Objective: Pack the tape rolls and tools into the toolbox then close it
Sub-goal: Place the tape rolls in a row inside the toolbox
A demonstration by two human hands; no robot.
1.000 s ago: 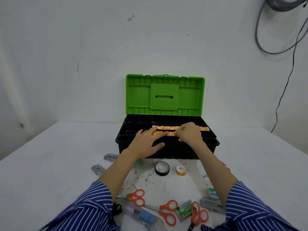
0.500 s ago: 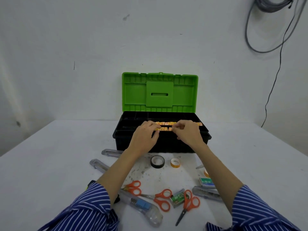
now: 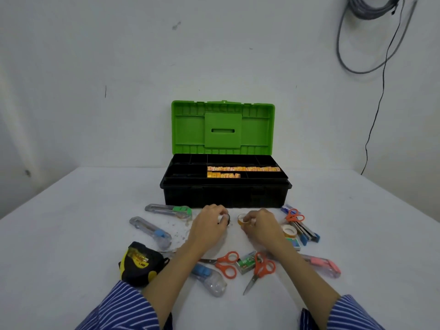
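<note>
Head view: white tabletop (image 3: 71, 234) fills the lower frame. At centre sits the black plastic toolbox (image 3: 225, 194), its ribbed green lid (image 3: 222, 127) standing upright; the divided tray holds two rows of small orange-yellow packs (image 3: 242, 169) in its right-of-centre compartments. Just below the box, the left hand (image 3: 209, 223) curls its grip around a black tape roll (image 3: 226, 219), and the right hand (image 3: 260, 223) pinches a small amber tape roll (image 3: 241, 219). Lower left lies a yellow-and-black tape measure (image 3: 139, 263). Clear-bodied utility knives (image 3: 152, 231) lie left of the hands, orange-handled scissors (image 3: 259, 269) below them, and a third, pale tape roll (image 3: 289, 231) at right.
</note>
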